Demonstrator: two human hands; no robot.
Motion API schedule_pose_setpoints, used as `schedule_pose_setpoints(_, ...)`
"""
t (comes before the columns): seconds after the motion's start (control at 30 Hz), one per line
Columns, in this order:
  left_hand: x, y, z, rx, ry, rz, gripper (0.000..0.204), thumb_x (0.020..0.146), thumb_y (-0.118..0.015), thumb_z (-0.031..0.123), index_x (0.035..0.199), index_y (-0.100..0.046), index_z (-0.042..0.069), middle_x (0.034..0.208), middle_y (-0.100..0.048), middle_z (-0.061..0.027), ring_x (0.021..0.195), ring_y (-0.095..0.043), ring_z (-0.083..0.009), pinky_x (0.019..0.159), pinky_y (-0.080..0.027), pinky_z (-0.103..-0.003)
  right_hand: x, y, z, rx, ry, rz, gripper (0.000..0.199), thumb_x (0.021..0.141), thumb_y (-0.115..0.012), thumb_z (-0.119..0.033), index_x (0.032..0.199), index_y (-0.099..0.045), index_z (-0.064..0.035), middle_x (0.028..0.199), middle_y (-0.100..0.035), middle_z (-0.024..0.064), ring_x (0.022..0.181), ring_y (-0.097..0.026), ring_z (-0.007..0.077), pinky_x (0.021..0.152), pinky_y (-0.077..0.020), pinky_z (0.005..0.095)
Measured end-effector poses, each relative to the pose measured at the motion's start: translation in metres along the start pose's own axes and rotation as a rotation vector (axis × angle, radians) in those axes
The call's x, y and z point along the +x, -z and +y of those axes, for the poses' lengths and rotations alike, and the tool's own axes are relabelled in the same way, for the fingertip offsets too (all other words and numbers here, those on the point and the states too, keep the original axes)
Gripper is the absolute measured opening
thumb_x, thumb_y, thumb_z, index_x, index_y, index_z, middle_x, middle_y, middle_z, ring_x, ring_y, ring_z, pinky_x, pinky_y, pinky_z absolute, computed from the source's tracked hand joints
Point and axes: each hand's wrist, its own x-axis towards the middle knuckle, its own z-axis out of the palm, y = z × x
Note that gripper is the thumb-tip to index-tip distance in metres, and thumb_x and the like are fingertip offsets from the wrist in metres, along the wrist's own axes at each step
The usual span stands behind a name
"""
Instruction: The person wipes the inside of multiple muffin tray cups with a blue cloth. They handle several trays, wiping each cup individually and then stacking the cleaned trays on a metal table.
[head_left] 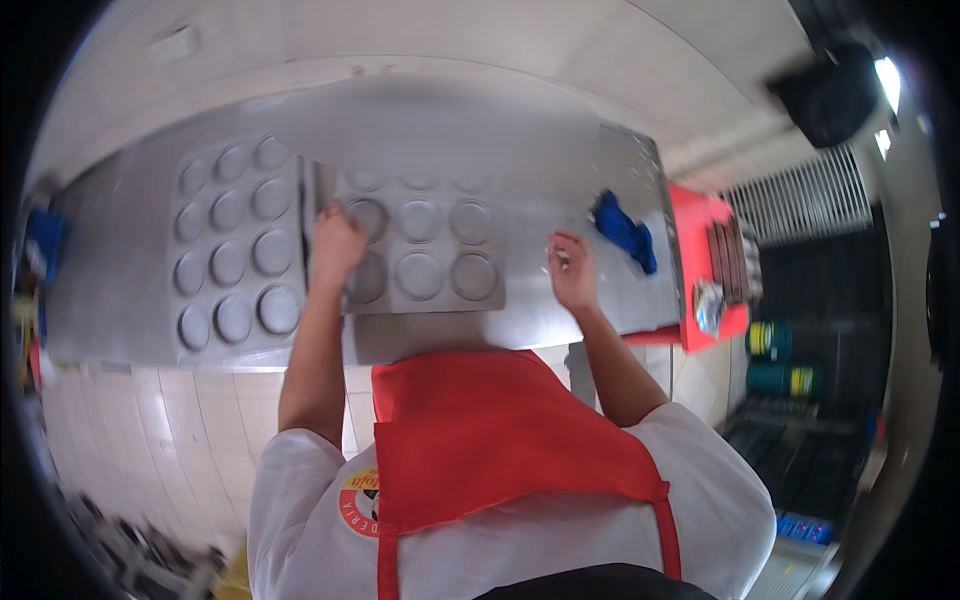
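A metal baking tray with round cups lies in front of me on the steel table. My left hand is over its left edge, beside an upper left cup, with the fingers curled in. What those fingers hold, if anything, is too small to make out. To the right of the tray, my right hand hovers above the bare steel. Its fingers and thumb bend together, and small pale specks show at the tips. A second cupped tray lies on the left. The cups in both trays look grey inside.
A blurred grey rounded shape hides the far rows of the middle tray. A crumpled blue cloth lies toward the table's right end. Beyond it, a red surface carries brown blocks and a shiny crumpled packet.
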Motion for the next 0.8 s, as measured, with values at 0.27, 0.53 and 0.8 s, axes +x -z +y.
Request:
schedule_pose_setpoints(0.27, 0.028, -0.044, -0.033, -0.021, 0.192, -0.115, 0.042, 0.087, -0.066, 0.013, 0.125, -0.066, -0.006, 0.113, -0.072, -0.0282, 0.107, -0.070, -0.0417, 0.094, -0.054, -0.047, -0.045, 0.147, 0.158, -0.293, -0.540, 0.317, 0.037, 0.088, -0.074, -0.019, 0.124, -0.072, -0.0090, 0.133, -0.060, 0.0207, 0.118, -0.062, 0.0367, 0.099, -0.0522, 0.0429)
schedule_pose_setpoints(0.53, 0.014, -0.060, 0.016, 0.118, 0.357, 0.054, 0.050, 0.092, -0.068, 0.019, 0.135, -0.061, -0.004, 0.120, -0.072, -0.0244, 0.115, -0.067, -0.0388, 0.099, -0.052, -0.046, 0.061, 0.158, 0.228, -0.740, -0.059, 0.064, 0.048, 0.089, -0.077, -0.026, 0.136, -0.067, -0.0277, 0.150, -0.051, 0.0137, 0.131, -0.052, 0.0416, 0.112, -0.0434, 0.0501)
schedule_pose_setpoints(0.8, -0.074, -0.039, 0.097, 0.248, 0.307, 0.304, 0.059, 0.095, -0.071, 0.024, 0.144, -0.052, -0.002, 0.128, -0.062, -0.0229, 0.124, -0.058, -0.0369, 0.103, -0.050, -0.045, 0.103, 0.191, 0.257, -0.010, 0.244, -0.187, 0.030, 0.092, -0.070, -0.011, 0.121, -0.072, -0.0055, 0.106, -0.068, 0.0126, 0.090, -0.069, 0.0316, 0.073, -0.0577, 0.0385)
